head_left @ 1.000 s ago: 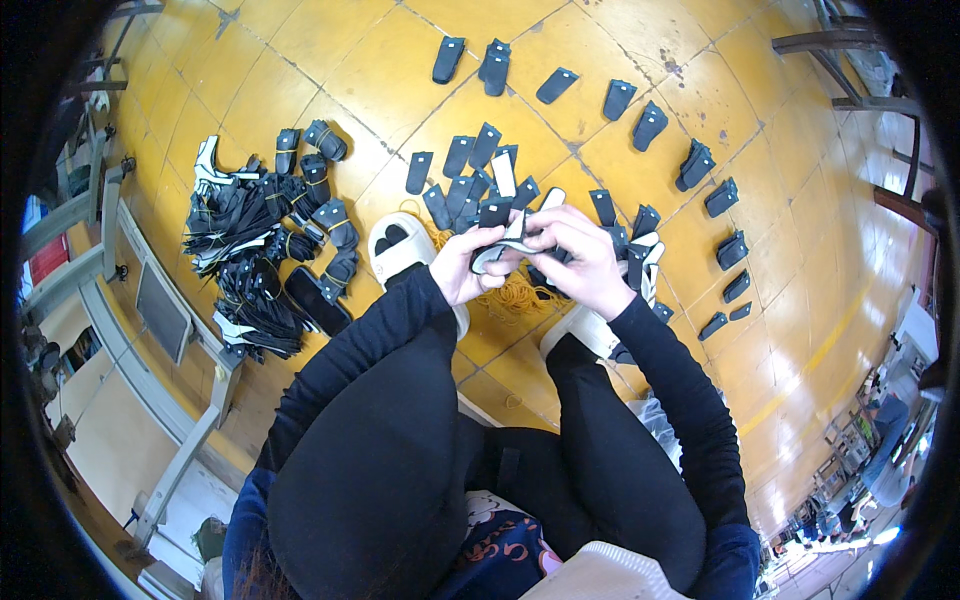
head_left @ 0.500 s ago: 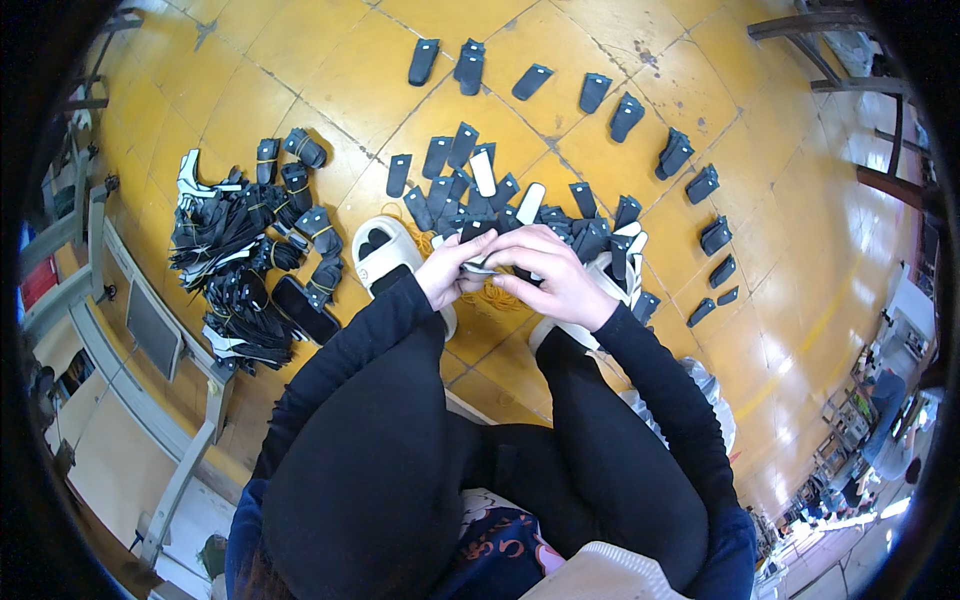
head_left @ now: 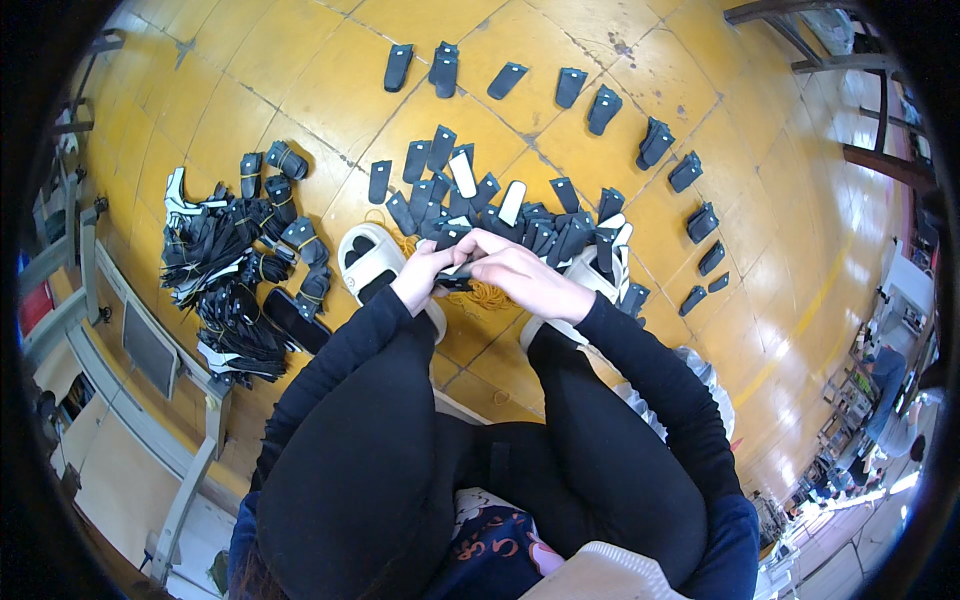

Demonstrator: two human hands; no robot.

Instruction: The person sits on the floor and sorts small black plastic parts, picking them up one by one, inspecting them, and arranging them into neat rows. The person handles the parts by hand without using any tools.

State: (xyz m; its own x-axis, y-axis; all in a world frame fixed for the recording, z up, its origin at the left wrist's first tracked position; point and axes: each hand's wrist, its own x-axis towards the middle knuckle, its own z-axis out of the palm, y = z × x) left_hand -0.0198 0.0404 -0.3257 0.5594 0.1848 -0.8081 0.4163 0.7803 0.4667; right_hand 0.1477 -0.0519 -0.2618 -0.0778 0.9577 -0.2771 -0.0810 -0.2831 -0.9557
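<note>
My left hand (head_left: 422,279) and my right hand (head_left: 525,279) meet in front of my knees, fingers closed together on a small black fabric tab (head_left: 454,281). Much of the tab is covered by my fingers. Just beyond them lies a loose heap of similar black tabs (head_left: 417,160), each with a small pale label at one end. A few show a white side, like the rounded white tab (head_left: 511,202). Yellow elastic bands (head_left: 484,296) lie on the floor beneath my hands.
Cream slippers (head_left: 368,256) are on my feet. Farther out, a curved row of black tab stacks (head_left: 604,109) runs across the yellow tiled floor. To my left are a pile of banded black strips (head_left: 215,250), a dark phone (head_left: 297,318) and a metal frame (head_left: 190,445). A plastic bag (head_left: 708,385) lies at right.
My hands have turned the tab, and its dark edge now shows below my fingers. The view has shifted slightly, so the floor items appear farther left.
</note>
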